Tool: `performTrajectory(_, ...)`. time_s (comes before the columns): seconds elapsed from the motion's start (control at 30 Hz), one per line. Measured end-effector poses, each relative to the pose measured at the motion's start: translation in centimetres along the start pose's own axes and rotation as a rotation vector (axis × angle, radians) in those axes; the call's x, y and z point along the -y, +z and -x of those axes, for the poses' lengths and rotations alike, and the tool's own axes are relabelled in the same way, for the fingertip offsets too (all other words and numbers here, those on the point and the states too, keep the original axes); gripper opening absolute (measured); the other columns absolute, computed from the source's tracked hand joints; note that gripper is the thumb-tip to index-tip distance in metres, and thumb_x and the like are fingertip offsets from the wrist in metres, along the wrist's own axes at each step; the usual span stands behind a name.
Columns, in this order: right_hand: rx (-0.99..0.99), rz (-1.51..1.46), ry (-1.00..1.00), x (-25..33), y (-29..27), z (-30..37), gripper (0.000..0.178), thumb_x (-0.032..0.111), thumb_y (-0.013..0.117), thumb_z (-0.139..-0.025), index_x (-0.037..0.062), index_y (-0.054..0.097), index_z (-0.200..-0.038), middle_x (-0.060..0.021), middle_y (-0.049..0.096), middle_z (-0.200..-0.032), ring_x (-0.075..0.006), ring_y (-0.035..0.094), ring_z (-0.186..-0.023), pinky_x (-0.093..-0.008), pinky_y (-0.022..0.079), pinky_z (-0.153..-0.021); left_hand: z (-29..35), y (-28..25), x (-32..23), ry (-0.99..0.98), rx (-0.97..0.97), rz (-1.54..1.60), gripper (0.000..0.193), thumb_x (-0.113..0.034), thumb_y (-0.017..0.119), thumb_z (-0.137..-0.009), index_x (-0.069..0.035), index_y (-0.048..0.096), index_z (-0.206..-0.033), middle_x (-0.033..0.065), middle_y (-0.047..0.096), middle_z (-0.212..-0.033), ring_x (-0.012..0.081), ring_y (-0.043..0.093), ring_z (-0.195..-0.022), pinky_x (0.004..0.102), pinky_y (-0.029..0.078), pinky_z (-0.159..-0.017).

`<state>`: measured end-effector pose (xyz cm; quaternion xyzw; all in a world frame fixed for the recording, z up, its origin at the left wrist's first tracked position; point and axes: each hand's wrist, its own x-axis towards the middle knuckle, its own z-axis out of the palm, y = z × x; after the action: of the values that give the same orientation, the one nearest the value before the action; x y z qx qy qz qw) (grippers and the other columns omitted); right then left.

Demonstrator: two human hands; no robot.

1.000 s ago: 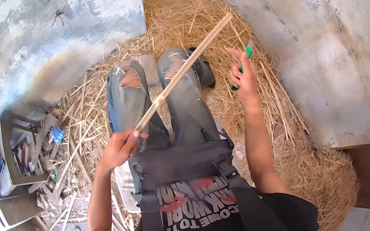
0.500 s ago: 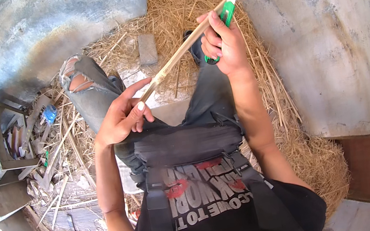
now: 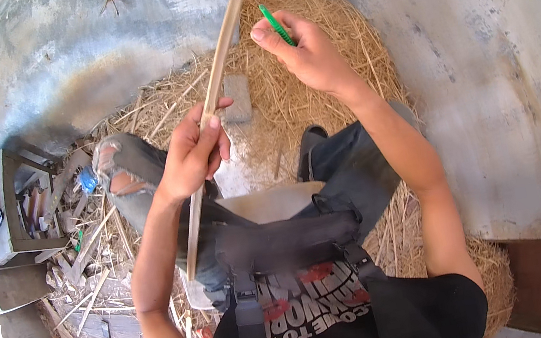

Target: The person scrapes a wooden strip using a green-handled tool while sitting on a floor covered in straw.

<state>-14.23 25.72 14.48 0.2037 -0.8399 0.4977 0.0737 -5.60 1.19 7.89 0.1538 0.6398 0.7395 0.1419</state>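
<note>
A long, thin wooden strip (image 3: 220,57) runs steeply upward in front of me, its lower end beside my left thigh. Around its middle, my left hand (image 3: 194,147) is closed, with the thumb lying on the wood. My right hand (image 3: 303,52) grips a green utility knife (image 3: 277,26) to the right of the strip, apart from it. Only part of the green handle shows; the fingers cover the rest, and I cannot make out the blade.
Wood shavings and straw (image 3: 323,10) heap up along the far wall. A grey block (image 3: 237,99) lies beyond my knees. At the left stands a wooden box-like frame (image 3: 10,205) holding scraps, near a crumpled blue plastic piece (image 3: 88,179). Bare walls (image 3: 468,64) rise close around.
The wooden strip has swung from a slant to nearly upright, and my left hand now holds it farther from its lower end. My right hand with the knife has come away from the strip.
</note>
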Motion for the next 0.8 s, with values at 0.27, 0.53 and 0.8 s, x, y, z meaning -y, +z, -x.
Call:
performTrajectory(0.27,0.234,0.333,0.128,-9.7,-3.0,-3.9,0.061,0.058,0.049,-0.106,0.0018,0.072,-0.097,-0.0114,0.061,-0.060,-0.0278,0.062,-0.056,-0.0435,0.049,-0.057,-13.8,-1.3,2.6,-0.252,0.052,-0.039,0.035,-0.031,0.045,-0.114,-0.002,0.057,-0.130,-0.0035,0.052,-0.064,0.0042,0.040,-0.044,0.0201,0.031,-0.041)
performTrajectory(0.53,0.412,0.328,0.262,-11.8,-2.2,-1.0,0.050,0.048,0.055,-0.105,0.0022,0.071,-0.096,-0.0184,0.063,-0.063,-0.0395,0.065,-0.060,-0.0491,0.049,-0.057,-16.1,0.8,6.8,-0.381,0.176,-0.096,0.029,-0.032,0.047,-0.113,-0.005,0.058,-0.107,-0.0030,0.053,-0.062,0.0057,0.046,-0.049,0.0243,0.037,-0.046)
performTrajectory(0.8,0.413,0.409,0.125,-12.6,-0.1,-1.7,0.048,0.049,0.060,-0.103,0.0023,0.069,-0.096,-0.0202,0.062,-0.060,-0.0429,0.065,-0.058,-0.0529,0.049,-0.054,-15.6,-0.3,4.9,-0.398,0.142,-0.173,0.027,-0.027,0.051,-0.111,-0.004,0.060,-0.100,-0.0003,0.056,-0.065,0.0090,0.051,-0.059,0.0297,0.043,-0.056)
